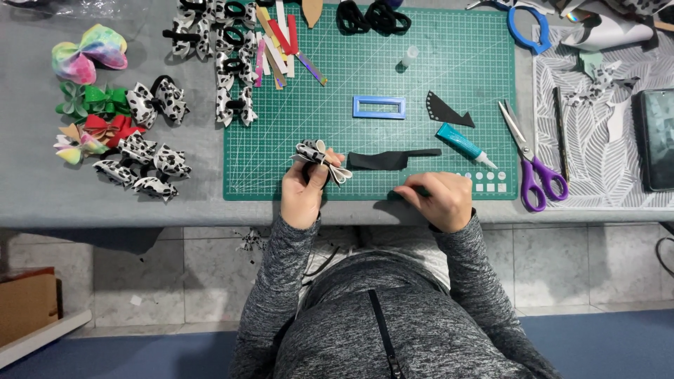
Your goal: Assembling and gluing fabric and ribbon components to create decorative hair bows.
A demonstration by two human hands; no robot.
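My left hand (303,194) pinches a black-and-white spotted bow (319,158) at its middle, over the near edge of the green cutting mat (421,77). A black strip of fabric (388,160) lies just right of the bow. My right hand (439,198) rests curled on the mat's front edge; something dark shows under its fingers, but I cannot tell what. A teal glue tube (463,144) lies just beyond that hand.
Purple scissors (528,160) lie right of the mat, a blue rectangular frame (379,107) and a black cut shape (446,110) at its middle. Finished bows (140,151) are piled at left, coloured strips (281,42) at the back. A dark tablet (658,139) sits far right.
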